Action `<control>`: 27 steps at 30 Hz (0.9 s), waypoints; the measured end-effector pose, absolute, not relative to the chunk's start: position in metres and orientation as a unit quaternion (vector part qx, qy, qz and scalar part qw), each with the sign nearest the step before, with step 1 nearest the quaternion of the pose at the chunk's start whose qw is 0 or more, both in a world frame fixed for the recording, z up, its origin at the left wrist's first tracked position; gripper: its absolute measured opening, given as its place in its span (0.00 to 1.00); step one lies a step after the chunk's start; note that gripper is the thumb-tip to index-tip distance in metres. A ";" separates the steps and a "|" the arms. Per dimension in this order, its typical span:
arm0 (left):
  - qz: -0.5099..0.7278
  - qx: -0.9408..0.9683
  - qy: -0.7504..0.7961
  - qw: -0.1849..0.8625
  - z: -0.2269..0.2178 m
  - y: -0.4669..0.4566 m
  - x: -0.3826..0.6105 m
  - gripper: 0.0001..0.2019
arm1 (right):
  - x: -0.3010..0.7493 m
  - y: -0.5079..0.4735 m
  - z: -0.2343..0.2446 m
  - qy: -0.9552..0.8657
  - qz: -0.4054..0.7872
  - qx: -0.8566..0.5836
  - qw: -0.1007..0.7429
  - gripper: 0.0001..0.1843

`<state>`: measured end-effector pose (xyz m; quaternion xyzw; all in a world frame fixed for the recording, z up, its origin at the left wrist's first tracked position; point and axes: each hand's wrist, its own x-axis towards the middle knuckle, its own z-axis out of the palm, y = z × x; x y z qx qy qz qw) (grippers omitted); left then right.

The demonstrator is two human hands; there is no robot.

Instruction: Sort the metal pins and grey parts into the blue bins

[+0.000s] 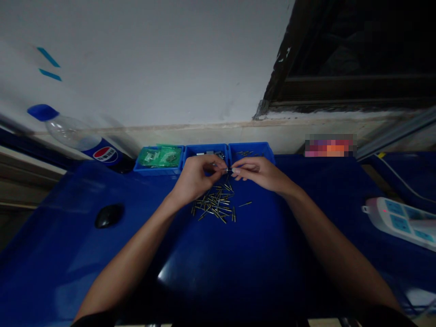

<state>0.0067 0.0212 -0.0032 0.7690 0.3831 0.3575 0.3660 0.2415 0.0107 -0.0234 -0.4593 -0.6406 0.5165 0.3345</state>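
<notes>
My left hand and my right hand meet above the blue table, fingertips pinched close together. Between them is a small, thin metal pin, gripped from both ends; its details are too small to make out. Just below and nearer to me lies a loose pile of thin brass-coloured metal pins. One single pin rests apart, to the right of the pile. Behind my hands stand three blue bins: the left bin holds green plastic bags, the middle bin grey parts, the right bin more pins.
A Pepsi bottle leans at the back left, against the wall side. On the blue table a black computer mouse lies at left. A white power strip with a red light sits at right. The wall rises behind the bins.
</notes>
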 end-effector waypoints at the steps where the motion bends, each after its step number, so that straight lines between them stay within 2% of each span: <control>1: 0.364 0.763 0.383 0.371 -0.003 0.021 0.007 0.05 | 0.240 0.010 -0.023 -0.630 0.540 -0.447 0.334 0.14; 5: 0.361 0.756 0.393 0.380 -0.004 0.020 0.007 0.05 | 0.237 0.009 -0.023 -0.587 0.584 -0.443 0.344 0.13; 13: 0.312 0.789 0.381 0.368 -0.005 0.019 0.008 0.05 | 0.234 0.010 -0.026 -0.577 0.556 -0.473 0.367 0.10; 19: 0.124 0.879 0.418 0.194 -0.011 0.026 -0.009 0.15 | 0.251 0.015 -0.019 -0.602 0.439 -0.531 0.404 0.06; 23: 0.002 0.881 0.446 0.156 -0.018 0.025 -0.012 0.16 | 0.267 0.019 -0.019 -0.621 0.324 -0.583 0.412 0.06; 27: -0.027 0.880 0.451 0.146 -0.024 0.024 -0.007 0.15 | 0.269 0.020 -0.021 -0.625 0.319 -0.581 0.412 0.09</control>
